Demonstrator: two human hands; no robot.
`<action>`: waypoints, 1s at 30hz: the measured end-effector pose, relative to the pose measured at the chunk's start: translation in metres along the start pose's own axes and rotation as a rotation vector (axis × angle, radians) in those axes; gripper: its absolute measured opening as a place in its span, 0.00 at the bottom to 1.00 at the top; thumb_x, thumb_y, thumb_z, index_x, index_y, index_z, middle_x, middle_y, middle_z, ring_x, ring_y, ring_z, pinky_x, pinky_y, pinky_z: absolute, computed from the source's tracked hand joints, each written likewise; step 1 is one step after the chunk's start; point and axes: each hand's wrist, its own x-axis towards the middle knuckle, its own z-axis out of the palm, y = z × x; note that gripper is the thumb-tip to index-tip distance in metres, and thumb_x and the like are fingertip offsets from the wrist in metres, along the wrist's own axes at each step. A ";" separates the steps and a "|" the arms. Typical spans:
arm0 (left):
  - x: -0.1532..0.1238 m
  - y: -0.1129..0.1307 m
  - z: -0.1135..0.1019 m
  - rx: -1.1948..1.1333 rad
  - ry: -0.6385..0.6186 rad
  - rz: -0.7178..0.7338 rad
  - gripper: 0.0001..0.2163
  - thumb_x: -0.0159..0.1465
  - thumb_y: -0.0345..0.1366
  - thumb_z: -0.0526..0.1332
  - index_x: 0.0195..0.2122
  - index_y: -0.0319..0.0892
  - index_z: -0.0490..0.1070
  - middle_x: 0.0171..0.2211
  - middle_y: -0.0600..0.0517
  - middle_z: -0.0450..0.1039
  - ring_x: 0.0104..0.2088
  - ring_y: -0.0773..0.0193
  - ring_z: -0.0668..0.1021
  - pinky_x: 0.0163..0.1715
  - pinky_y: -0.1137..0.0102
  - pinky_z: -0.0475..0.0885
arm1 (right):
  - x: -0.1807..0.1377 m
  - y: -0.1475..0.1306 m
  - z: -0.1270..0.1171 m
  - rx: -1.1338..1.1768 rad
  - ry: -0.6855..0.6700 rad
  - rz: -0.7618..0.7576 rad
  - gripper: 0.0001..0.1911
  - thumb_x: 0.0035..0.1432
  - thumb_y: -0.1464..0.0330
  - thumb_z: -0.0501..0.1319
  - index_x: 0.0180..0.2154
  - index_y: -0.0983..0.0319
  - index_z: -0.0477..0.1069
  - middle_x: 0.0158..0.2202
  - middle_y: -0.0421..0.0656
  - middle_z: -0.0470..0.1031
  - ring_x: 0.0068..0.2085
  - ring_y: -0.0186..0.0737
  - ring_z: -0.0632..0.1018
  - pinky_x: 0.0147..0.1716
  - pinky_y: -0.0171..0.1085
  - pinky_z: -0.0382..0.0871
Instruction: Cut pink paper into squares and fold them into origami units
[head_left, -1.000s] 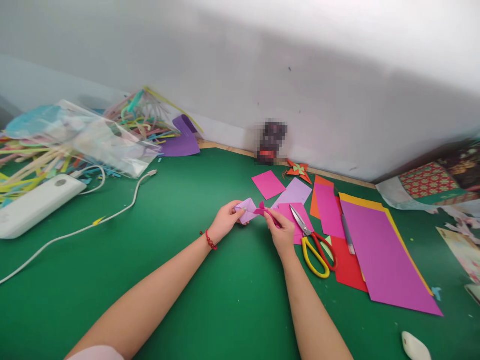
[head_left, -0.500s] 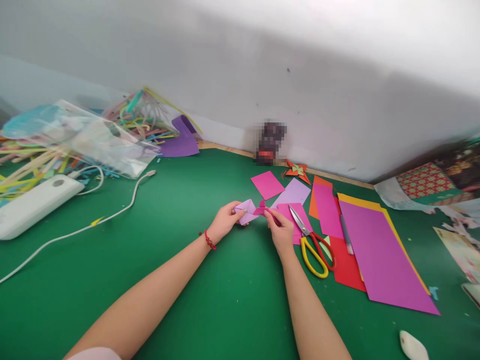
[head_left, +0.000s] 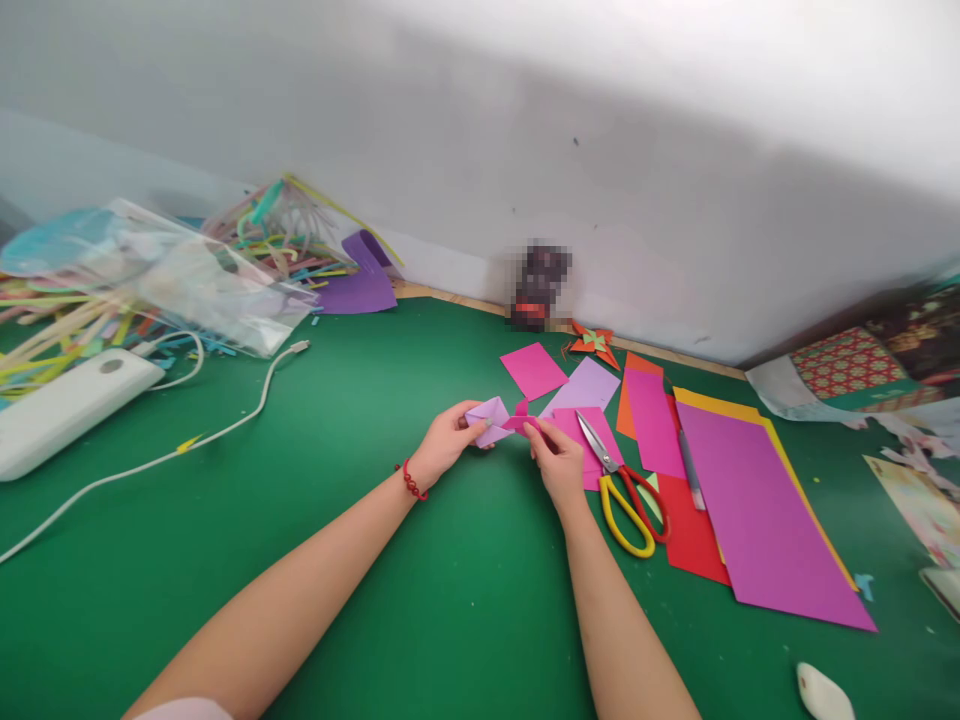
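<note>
My left hand (head_left: 444, 445) pinches a small folded lilac paper piece (head_left: 489, 419) just above the green table (head_left: 375, 500). My right hand (head_left: 556, 462) pinches a small folded magenta paper piece (head_left: 523, 419) that meets the lilac one between my hands. A red bead bracelet (head_left: 410, 481) is on my left wrist. Both hands are closed on their pieces. Scissors with yellow and red handles (head_left: 619, 480) lie right of my right hand.
Pink, lilac, orange, red and yellow paper sheets (head_left: 750, 490) lie at the right. A white power bank (head_left: 60, 415) with a cable (head_left: 225, 430) and a clear bag of coloured strips (head_left: 172, 270) sit at the left. The wall runs along the back.
Both hands with the paper pieces have stayed nearly in place, shifting very slightly left and up in view as the camera moved a little.
</note>
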 end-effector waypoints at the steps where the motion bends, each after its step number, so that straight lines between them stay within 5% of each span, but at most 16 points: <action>1: 0.000 0.000 0.000 0.008 0.005 0.002 0.15 0.50 0.37 0.63 0.38 0.38 0.69 0.27 0.53 0.73 0.23 0.68 0.74 0.26 0.73 0.70 | 0.000 0.000 0.000 0.001 -0.001 0.003 0.14 0.48 0.59 0.60 0.30 0.62 0.77 0.14 0.36 0.63 0.17 0.31 0.63 0.16 0.32 0.59; 22: -0.004 -0.004 -0.001 0.094 0.087 0.064 0.13 0.51 0.38 0.62 0.35 0.38 0.71 0.26 0.52 0.74 0.26 0.65 0.75 0.28 0.72 0.71 | 0.001 -0.001 0.000 -0.001 -0.115 0.003 0.13 0.48 0.59 0.61 0.29 0.61 0.78 0.12 0.35 0.61 0.15 0.30 0.61 0.15 0.32 0.58; 30: -0.004 -0.002 -0.004 0.129 0.078 0.158 0.11 0.51 0.36 0.62 0.35 0.40 0.73 0.36 0.49 0.75 0.38 0.61 0.75 0.41 0.67 0.69 | 0.002 0.010 0.001 0.217 -0.161 0.092 0.19 0.48 0.55 0.60 0.36 0.62 0.77 0.17 0.38 0.69 0.17 0.30 0.66 0.13 0.31 0.59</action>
